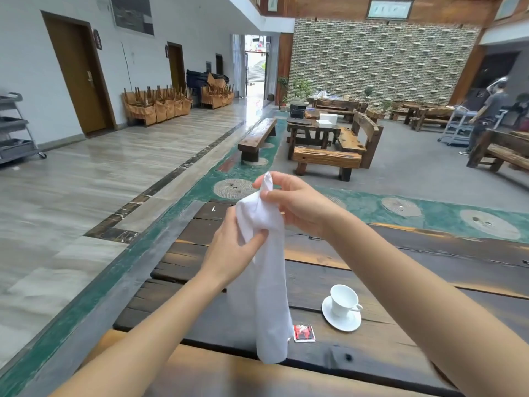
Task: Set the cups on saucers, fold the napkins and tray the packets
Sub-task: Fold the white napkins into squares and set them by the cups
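Napkin [264,282], white cloth, hanging limp above table [429,270], top corner pinched by right hand [297,204], bunched lower by left hand [232,247]; likely light, floppy, best gripped at corners; cup [343,300] already on saucer [342,318], packet [304,333] untrayed.

The dark wooden desk [400,270] is bare along its far edge and toward its right edge, so a hand could pass freely there. Nearer the front edge stand a white cup [344,300] on its saucer [340,319] and a red packet [303,333], beside which a hanging white napkin [264,282] blocks the middle.
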{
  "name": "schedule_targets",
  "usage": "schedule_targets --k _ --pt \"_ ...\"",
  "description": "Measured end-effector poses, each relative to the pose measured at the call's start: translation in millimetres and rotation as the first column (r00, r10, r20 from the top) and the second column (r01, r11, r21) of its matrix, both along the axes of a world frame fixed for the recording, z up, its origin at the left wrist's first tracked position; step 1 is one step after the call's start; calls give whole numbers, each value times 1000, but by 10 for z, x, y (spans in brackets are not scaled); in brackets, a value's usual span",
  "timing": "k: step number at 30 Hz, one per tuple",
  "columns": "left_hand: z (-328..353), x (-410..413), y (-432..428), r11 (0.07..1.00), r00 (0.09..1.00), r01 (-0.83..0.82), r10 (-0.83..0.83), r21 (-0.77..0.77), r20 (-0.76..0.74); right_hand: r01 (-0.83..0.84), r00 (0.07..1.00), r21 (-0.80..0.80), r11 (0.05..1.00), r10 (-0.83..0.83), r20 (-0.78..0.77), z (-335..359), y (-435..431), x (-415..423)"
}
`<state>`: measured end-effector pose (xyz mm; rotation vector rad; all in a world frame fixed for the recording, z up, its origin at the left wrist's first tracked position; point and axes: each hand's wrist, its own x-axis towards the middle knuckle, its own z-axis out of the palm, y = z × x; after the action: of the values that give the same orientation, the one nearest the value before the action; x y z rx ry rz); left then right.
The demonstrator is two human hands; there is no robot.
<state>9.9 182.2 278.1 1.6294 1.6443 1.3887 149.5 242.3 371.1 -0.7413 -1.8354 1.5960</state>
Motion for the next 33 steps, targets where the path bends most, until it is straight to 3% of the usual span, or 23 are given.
schedule_targets --k 6,9,14,16,18,21,23,24,26,28,30,33 --pt "-8 -57 114 1000 996 -20 21 17 -84 73 993 82 994 -79 84 -62 0 83" --pt "-119 -256 187 997 982 -15 1 -73 -190 186 977 153 970 -199 72 -56 67 170" --pt "-420 -750 184 965 917 -94 -13 -246 -399 372 895 412 832 -439 78 -147 313 374" --pt "-535 -949 132 950 856 -190 35 -250 -516 322 898 408 855 -412 156 -270 408 476" --pt "-616 -1108 61 929 795 -285 92 -236 -599 185 873 434 882 -350 340 -396 486 573" --pt "-624 -1274 44 931 788 -311 141 -190 -599 -10 750 501 865 -325 576 -537 598 630" --pt "-524 -1306 72 951 816 -292 192 -102 -546 -100 648 592 800 -399 648 -612 674 612" --pt "-471 -1317 91 959 817 -279 210 -50 -537 -89 608 637 766 -465 644 -650 722 604" --pt "-312 -1299 106 970 780 -243 177 -30 -600 90 569 680 728 -598 565 -653 814 617" --pt "-188 -1295 104 983 720 -161 54 -92 -692 280 572 689 668 -693 439 -609 908 637" --pt "-98 -1321 100 982 656 -105 -52 -159 -753 356 561 703 615 -743 365 -557 987 661" --pt "-45 -1503 154 992 700 -123 88 1 -709 457 529 716 528 -808 258 -448 1084 700"
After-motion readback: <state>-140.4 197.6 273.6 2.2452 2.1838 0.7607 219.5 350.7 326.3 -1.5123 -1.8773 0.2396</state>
